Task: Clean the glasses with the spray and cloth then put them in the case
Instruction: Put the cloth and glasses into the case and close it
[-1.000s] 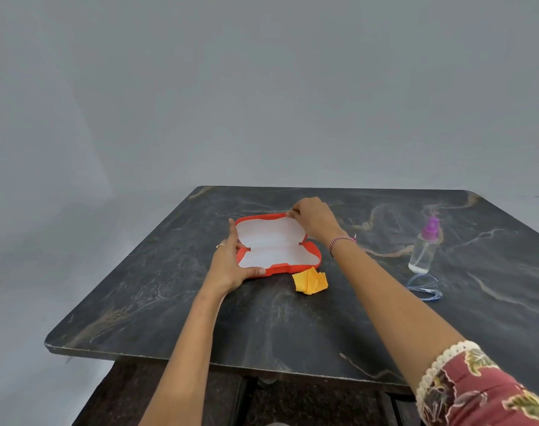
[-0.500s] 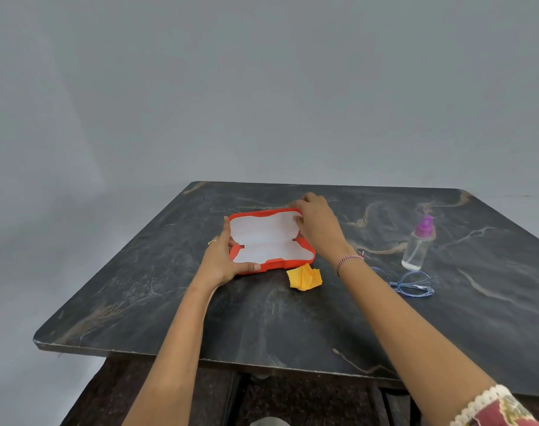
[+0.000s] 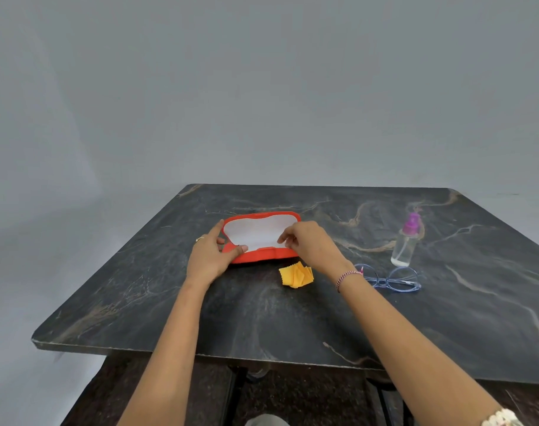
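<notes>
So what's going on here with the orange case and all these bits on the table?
A person has an open orange glasses case on a dark table. The left hand holds its left end; the right hand is curled over its right end, grip unclear. A yellow cloth lies just in front of it. The blue glasses lie to the right beside an upright spray bottle, neither in hand.
</notes>
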Available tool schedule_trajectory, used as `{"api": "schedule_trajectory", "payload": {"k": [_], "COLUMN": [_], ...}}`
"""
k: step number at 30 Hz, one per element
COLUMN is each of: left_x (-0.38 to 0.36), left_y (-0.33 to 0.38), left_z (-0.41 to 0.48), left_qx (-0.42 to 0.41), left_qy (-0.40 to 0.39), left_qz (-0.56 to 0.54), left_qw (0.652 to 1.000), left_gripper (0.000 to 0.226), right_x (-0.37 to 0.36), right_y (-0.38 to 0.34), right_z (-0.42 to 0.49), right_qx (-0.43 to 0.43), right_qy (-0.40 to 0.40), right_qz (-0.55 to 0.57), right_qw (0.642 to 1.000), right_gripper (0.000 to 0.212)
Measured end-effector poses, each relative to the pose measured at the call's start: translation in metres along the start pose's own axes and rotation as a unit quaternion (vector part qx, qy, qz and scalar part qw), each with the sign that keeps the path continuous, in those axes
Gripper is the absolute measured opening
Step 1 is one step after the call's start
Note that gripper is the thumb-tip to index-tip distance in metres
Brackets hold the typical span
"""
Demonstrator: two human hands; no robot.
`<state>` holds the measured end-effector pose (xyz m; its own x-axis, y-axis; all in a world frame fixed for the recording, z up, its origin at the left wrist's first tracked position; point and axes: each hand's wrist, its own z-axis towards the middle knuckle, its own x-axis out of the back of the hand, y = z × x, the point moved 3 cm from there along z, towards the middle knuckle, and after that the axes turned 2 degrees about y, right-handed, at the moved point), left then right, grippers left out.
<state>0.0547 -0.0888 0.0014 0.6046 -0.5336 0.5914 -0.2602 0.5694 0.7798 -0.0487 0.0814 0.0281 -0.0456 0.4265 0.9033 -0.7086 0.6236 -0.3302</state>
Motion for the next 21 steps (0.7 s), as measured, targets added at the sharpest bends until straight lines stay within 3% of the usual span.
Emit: {"api": "schedule_trajectory", "payload": {"k": [6,15,21], "left_x": [0.001,-0.005,-0.007], "left_y": [0.008,0.032,0.043], "left_z": [-0.007,-0.017,-0.024], "left_qx": [-0.012,-0.027,-0.049], "left_qy": [0.066,0.112,0.146], "left_qz": [0.102,0.155,0.149], "left_qw": [0.993,0.981,0.977], "left_gripper": [0.057,0.046,0.037], "right_x": [-0.003,-0.001,0.012], "right_y": [0.006,0.007,0.003], "right_z": [0.003,0.002,-0.005], "right_qx": [-0.005,0.004,0.020], "right_qy": [0.008,0.009,0.052], "right_qz": [-0.021,-0.029,0.009], "right_qw": [1.000,1.000,0.998], "right_gripper": [0.038,0.048,0.032]}}
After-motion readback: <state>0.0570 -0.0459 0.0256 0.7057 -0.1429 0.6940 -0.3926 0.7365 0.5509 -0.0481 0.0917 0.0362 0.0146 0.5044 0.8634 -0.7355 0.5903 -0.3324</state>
